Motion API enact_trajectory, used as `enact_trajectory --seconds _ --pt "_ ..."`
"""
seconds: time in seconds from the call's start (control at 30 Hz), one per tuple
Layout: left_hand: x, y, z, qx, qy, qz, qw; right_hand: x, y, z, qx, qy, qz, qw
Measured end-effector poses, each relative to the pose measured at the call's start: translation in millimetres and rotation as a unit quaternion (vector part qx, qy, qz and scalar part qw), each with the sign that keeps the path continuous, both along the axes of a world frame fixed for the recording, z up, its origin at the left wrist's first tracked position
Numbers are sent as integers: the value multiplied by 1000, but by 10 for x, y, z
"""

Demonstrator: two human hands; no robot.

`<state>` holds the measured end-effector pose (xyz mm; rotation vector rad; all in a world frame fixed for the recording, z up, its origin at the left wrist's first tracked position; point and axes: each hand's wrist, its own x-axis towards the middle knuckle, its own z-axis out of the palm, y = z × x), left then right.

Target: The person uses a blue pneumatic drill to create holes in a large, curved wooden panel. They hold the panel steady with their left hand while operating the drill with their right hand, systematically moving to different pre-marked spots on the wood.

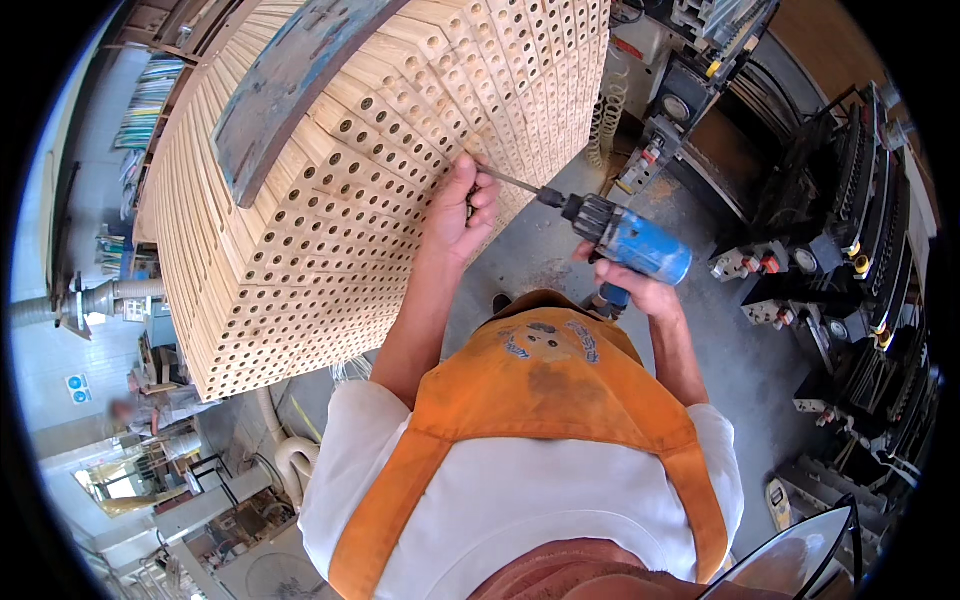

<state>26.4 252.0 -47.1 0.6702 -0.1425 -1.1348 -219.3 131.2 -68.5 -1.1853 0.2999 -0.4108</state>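
My right hand [637, 285] grips a blue and black cordless drill [640, 243] by its handle. A long thin driver bit [515, 181] runs from the chuck up and left toward the wooden boards. My left hand [465, 208] is closed close to the bit's tip, its thumb and forefinger pinched there. Small dark bits show in its curled fingers, too small to name. In front of both hands stands a big stack of pale wooden boards [330, 240], its end face full of round holes. Many holes to the left carry dark rings; those toward the upper right look bare.
A worn blue-grey plank [290, 85] lies on top of the stack. Machinery with gauges and dark rails [820, 260] lines the right side. A coiled air hose [606, 120] hangs beyond the stack. Another person [165, 408] is at the far left, near shelves and ducting.
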Motion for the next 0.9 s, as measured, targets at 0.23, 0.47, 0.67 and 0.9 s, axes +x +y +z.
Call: enact_trajectory --seconds 0.23,0.47,0.67,0.9 --pt "-10 -167 74 126 -207 -88 966 -219 -120 -51 -36 42 -22 998" --pt "-46 -383 112 63 -104 7 993 86 30 -63 -56 29 -77 995" --pt "20 -441 107 -36 -25 10 999 420 83 -38 34 -36 -92 995" --pt "-29 -464 122 -11 -49 45 998 416 64 29 -2 9 -84 996"
